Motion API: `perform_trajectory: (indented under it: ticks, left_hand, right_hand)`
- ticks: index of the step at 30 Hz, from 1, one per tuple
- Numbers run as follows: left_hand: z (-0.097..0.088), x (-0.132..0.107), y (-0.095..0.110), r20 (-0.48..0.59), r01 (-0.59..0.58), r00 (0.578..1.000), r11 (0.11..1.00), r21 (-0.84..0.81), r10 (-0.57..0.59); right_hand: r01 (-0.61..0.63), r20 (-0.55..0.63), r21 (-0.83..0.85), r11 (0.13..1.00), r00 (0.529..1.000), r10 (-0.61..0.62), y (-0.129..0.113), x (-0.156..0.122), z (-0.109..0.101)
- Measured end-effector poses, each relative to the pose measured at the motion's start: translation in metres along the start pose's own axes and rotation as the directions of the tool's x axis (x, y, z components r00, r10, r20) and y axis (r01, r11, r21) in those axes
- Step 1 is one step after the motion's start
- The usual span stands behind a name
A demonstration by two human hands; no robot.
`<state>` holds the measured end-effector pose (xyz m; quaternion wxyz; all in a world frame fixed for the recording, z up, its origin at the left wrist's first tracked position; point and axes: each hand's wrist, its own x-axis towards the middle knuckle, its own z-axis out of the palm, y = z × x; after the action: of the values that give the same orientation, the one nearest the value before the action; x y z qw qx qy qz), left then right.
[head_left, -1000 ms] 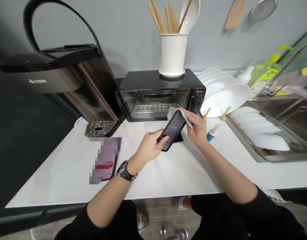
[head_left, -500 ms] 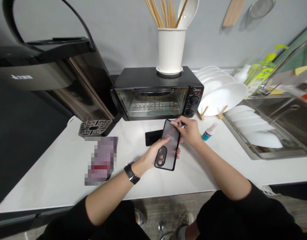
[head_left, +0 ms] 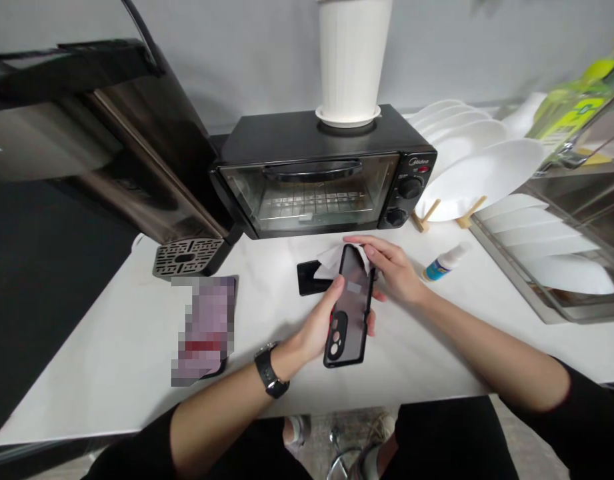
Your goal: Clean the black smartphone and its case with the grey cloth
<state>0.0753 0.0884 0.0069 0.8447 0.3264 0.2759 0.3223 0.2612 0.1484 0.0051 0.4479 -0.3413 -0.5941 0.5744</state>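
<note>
My left hand grips a translucent grey phone case with a black rim, its camera cutout toward me and its top end tilted away. Closed on a white wiping cloth, my right hand presses it round the far end and right edge of the case. Some right fingers are hidden behind the case. Under the cloth, on the counter, lies a black phone, partly covered. A small spray bottle with a blue label leans to the right of my right hand.
A pixelated purple phone-shaped item lies on the white counter at left. Behind stand a water dispenser, a black toaster oven and a white cup. Plates in a wooden rack and a sink are at right.
The view has tipped downward and closer. The case has turned slightly more upright, and more of the white cloth now shows, spread over its far end by my right hand.
</note>
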Motion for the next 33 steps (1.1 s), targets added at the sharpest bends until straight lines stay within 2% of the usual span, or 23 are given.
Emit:
perform_trajectory:
  ticks: [2, 4, 6, 8, 10, 14, 16, 19, 22, 24, 27, 30, 33]
  left_hand:
    - [0.001, -0.001, 0.0, -0.028, 0.022, 0.999, 1.0, -0.011, -0.022]
    - [0.0, -0.003, 0.0, -0.044, 0.057, 0.997, 0.997, -0.047, -0.059]
    - [-0.001, -0.006, -0.001, -0.04, 0.092, 0.995, 0.993, -0.074, -0.096]
    - [-0.001, -0.008, -0.002, -0.038, 0.104, 0.993, 0.992, -0.075, -0.107]
    - [0.002, -0.01, -0.004, -0.039, 0.095, 0.994, 0.993, -0.075, -0.098]
    - [0.012, -0.006, -0.003, -0.002, 0.029, 1.0, 0.996, -0.09, -0.029]
    - [0.018, -0.001, 0.0, -0.013, -0.055, 0.998, 0.995, -0.081, 0.054]
    - [0.021, 0.006, 0.004, -0.082, -0.138, 0.989, 0.98, -0.142, 0.127]
    - [0.02, 0.006, 0.002, -0.045, -0.181, 0.983, 0.983, -0.039, 0.179]
    - [0.02, 0.003, -0.004, 0.001, -0.194, 0.981, 0.98, 0.029, 0.194]
    - [0.022, -0.001, -0.011, 0.042, -0.215, 0.976, 0.975, 0.051, 0.213]
    - [0.023, -0.001, -0.012, 0.047, -0.206, 0.978, 0.977, 0.052, 0.204]
    - [0.022, -0.001, -0.007, 0.033, -0.205, 0.979, 0.978, 0.049, 0.203]
  right_hand:
    - [0.019, -0.045, -0.071, 0.997, 0.999, -0.022, 0.005, 0.001, -0.001]
    - [0.112, -0.116, -0.268, 0.957, 0.982, -0.147, 0.009, 0.002, -0.001]
    - [0.217, -0.149, -0.46, 0.861, 0.937, -0.316, 0.01, 0.001, 0.0]
    - [0.291, -0.136, -0.568, 0.77, 0.889, -0.437, 0.009, -0.002, 0.001]
    - [0.296, -0.127, -0.632, 0.716, 0.872, -0.473, 0.005, -0.006, 0.001]
    - [0.188, -0.174, -0.748, 0.636, 0.87, -0.461, -0.005, -0.003, 0.0]
    - [0.205, -0.153, -0.782, 0.589, 0.852, -0.501, -0.01, 0.005, 0.0]
    - [0.387, 0.008, -0.739, 0.552, 0.823, -0.568, -0.018, 0.018, 0.003]
    - [0.535, 0.129, -0.676, 0.507, 0.763, -0.634, -0.024, 0.018, 0.002]
    - [0.537, 0.112, -0.719, 0.442, 0.717, -0.688, -0.026, 0.012, -0.002]
    - [0.47, 0.061, -0.809, 0.352, 0.664, -0.745, -0.026, 0.003, -0.009]
    - [0.453, 0.083, -0.832, 0.32, 0.672, -0.736, -0.024, 0.0, -0.013]
    - [0.522, 0.118, -0.769, 0.368, 0.682, -0.721, -0.021, 0.001, -0.01]
